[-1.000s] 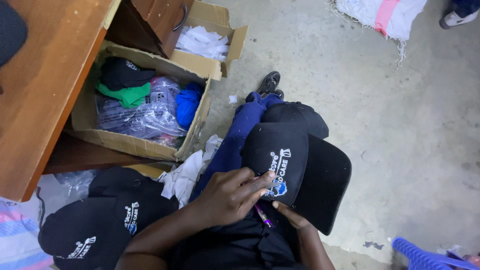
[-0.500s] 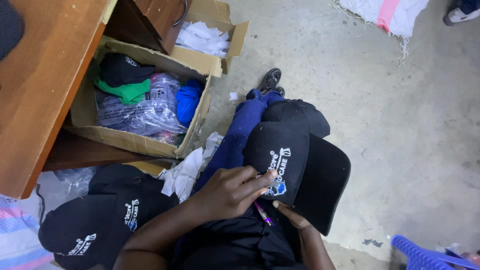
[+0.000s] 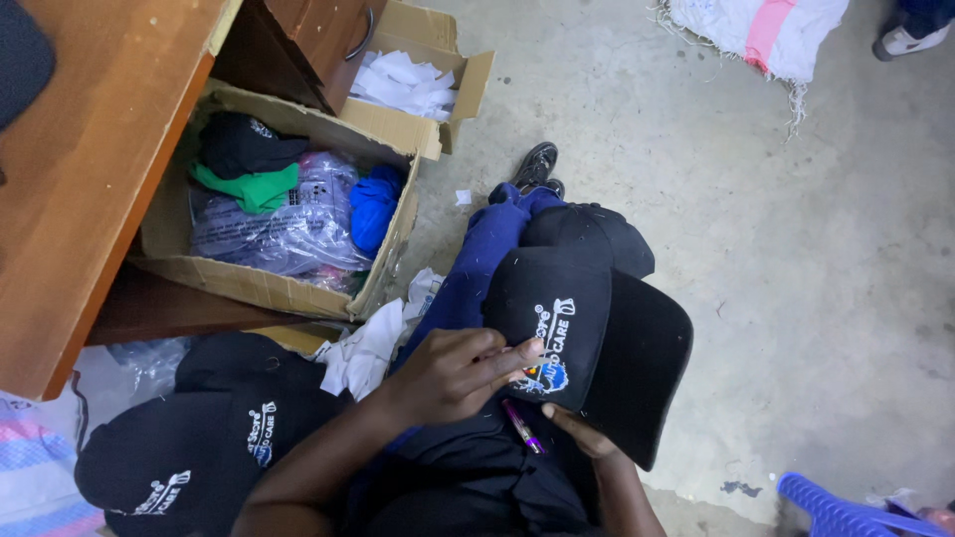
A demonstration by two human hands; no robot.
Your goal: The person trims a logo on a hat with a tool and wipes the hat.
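On the person's lap lies a black cap [image 3: 587,328] with an embroidered front panel, its brim pointing away to the right. The left hand [image 3: 453,376] rests on the front of the cap, fingers curled and the fingertips [image 3: 527,350] pressed against the stitched emblem; the grip is drawn together at that spot, though whether it pinches a loose thread or only touches the stitching is too small to tell. The right hand [image 3: 582,430] lies lower, mostly hidden under the brim, and a slim purple tool [image 3: 522,426] shows just beside it; whether that grip is clamped on the tool cannot be told.

Left of the lap, a stack of similar black caps [image 3: 199,447] sits on the floor, with crumpled white paper [image 3: 368,348] beside it. Further out stands an open cardboard box [image 3: 284,288] holding bagged and folded garments in black, green and blue, tucked against a wooden counter [image 3: 80,169].

Judging by the layout, work on the lap cap's emblem looks under way rather than finished, and the floor stack cannot be sorted into done or waiting from this view.
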